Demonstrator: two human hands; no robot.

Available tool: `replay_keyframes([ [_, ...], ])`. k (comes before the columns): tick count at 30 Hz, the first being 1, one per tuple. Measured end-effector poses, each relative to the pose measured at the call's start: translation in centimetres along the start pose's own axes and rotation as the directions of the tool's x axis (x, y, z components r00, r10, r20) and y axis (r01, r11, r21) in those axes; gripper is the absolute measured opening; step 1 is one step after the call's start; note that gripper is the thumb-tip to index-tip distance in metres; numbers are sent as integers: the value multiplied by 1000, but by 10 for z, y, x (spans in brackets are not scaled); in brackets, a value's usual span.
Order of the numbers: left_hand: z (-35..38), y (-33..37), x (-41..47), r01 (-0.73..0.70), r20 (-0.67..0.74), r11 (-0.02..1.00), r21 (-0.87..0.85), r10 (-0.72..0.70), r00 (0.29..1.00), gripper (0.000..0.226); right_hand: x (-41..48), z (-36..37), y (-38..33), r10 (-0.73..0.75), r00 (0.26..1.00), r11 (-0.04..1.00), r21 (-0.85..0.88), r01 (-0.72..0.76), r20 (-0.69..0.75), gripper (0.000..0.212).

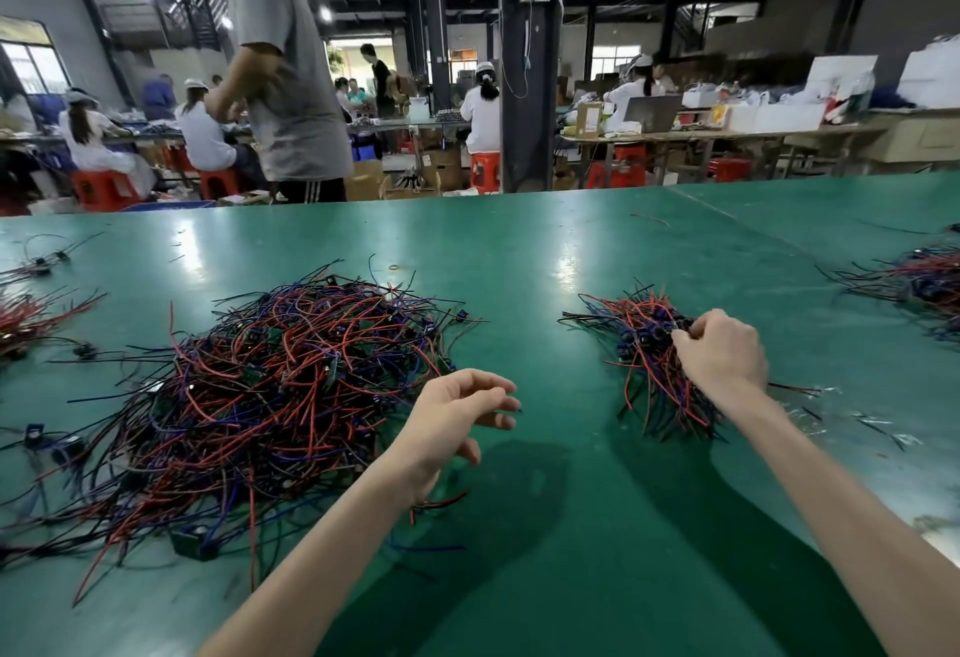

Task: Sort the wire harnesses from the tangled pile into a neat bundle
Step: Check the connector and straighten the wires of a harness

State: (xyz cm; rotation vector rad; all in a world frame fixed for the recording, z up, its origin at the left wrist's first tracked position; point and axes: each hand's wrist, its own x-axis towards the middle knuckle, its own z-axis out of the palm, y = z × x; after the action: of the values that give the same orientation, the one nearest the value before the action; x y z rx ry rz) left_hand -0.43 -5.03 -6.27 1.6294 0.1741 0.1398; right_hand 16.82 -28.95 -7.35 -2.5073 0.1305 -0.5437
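Left hand (pixel 457 417): nearest the camera, released, fingers loosely curled and holding nothing, raised just beside the right edge of the tangled pile (pixel 291 381). The pile of red, blue and black wire harnesses lies left of centre on the green table (pixel 519 251), its strands pointing every way. Right hand (pixel 719 352): fingers curled, pinching the bundle (pixel 649 370) at its blue connectors. The bundle's long axis runs from far-left to near-right, with loose wire ends toward the camera. Print on the background boxes (pixel 589 118) is too small to read.
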Motion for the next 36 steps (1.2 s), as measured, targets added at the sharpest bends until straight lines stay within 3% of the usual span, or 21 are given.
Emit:
replay_keyframes([
  [3, -4, 1, 2, -135, -86, 987, 84, 142, 986, 17, -10, 5, -6, -180, 977, 983, -67, 173, -118, 23],
  [5, -10, 2, 3, -310, -154, 904, 295, 365, 918, 17, -17, 7, -10, -299, 943, 954, -61, 293, -146, 21],
  [7, -22, 6, 4, -422, -140, 642, 640, 637, 758, 16, -27, 6, -18, -382, 914, 924, -43, 380, -138, 29],
  [8, -30, 9, 5, -399, -128, 503, 767, 729, 673, 17, -33, 6, -22, -413, 902, 911, -34, 412, -128, 34],
  [10, -49, 14, 9, -227, -184, 389, 893, 775, 604, 21, -43, 6, -31, -456, 884, 890, -30, 456, -101, 38],
  [12, -70, 15, 12, 80, -344, 394, 916, 667, 661, 27, -51, 7, -39, -492, 869, 871, -12, 492, -58, 28],
  [14, -91, 13, 12, 376, -493, 324, 868, 470, 732, 27, -59, 8, -45, -512, 859, 859, 8, 512, -10, 13],
  [16, -105, 12, 12, 465, -535, 268, 844, 355, 767, 23, -70, 14, -48, -558, 830, 830, 45, 556, 21, 39],
  [23, -124, 10, 12, 324, -497, 393, 860, 504, 707, 15, -86, 33, -50, -587, 788, 809, 152, 567, 186, 39],
  [25, -124, 12, 12, 216, -471, 445, 869, 612, 635, 16, -86, 35, -49, -586, 789, 810, 155, 565, 185, 37],
  [27, -124, 16, 10, 129, -473, 479, 868, 718, 511, 18, -85, 34, -49, -585, 792, 809, 186, 557, 172, 35],
  [30, -130, 19, 10, 57, -518, 538, 841, 769, 374, 22, -85, 33, -48, -585, 797, 807, 207, 553, 150, 31],
  [32, -134, 19, 12, -22, -503, 551, 834, 776, 381, 24, -86, 34, -48, -583, 799, 808, 202, 553, 148, 30],
  [36, -122, 19, 16, -245, -423, 574, 781, 776, 467, 25, -89, 32, -49, -571, 806, 817, 205, 539, 154, 28],
])
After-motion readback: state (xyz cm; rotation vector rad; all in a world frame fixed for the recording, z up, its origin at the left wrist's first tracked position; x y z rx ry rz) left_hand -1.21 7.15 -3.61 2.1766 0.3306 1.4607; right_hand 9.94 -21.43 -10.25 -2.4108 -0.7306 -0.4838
